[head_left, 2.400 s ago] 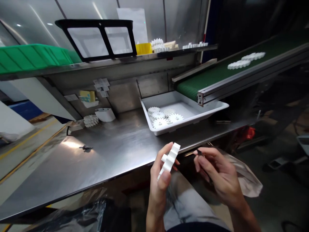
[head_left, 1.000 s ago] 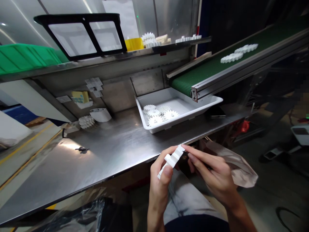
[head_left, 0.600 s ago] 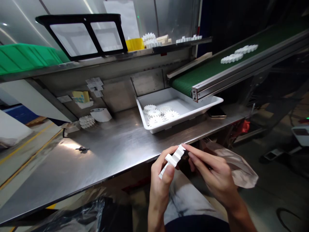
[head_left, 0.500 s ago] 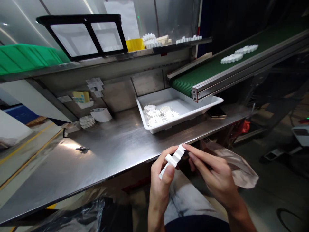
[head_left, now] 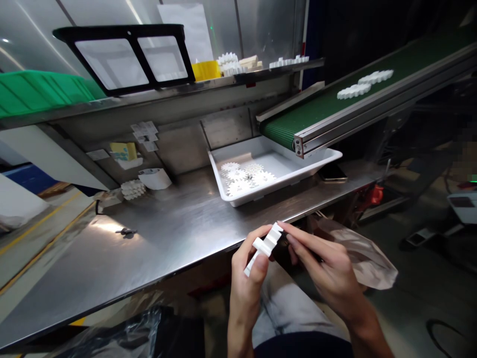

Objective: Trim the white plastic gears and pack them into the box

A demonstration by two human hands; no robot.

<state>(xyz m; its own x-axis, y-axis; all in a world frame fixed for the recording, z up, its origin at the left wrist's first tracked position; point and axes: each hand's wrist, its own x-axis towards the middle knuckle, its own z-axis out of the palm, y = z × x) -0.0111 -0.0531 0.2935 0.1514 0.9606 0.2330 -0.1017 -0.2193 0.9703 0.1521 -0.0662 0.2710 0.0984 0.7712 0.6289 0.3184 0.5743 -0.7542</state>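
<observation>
My left hand [head_left: 249, 278] grips a white plastic gear [head_left: 269, 242], seen nearly edge-on with its teeth toward me, between thumb and fingers. It is held above my lap, just in front of the bench edge. My right hand [head_left: 328, 268] comes in from the right, its index fingertip at the gear's upper end and its thumb tucked just below. A dark sliver shows between those fingers, but I cannot make out what it is. Several white gears [head_left: 238, 186] lie flat in the left part of a white tray [head_left: 231, 199] beyond my hands.
A green conveyor belt [head_left: 305, 117] slopes down over the tray, carrying white gears [head_left: 354, 91]. The steel bench [head_left: 167, 238] holds a small dark tool [head_left: 126, 232], a tape roll [head_left: 154, 178], stacked gears [head_left: 133, 189] and a phone [head_left: 333, 174]. A plastic bag [head_left: 372, 263] hangs at right.
The view has shifted very slightly. Both hands keep nearly the same pose, with the gear still in the left and the right fingertip at its upper end.
</observation>
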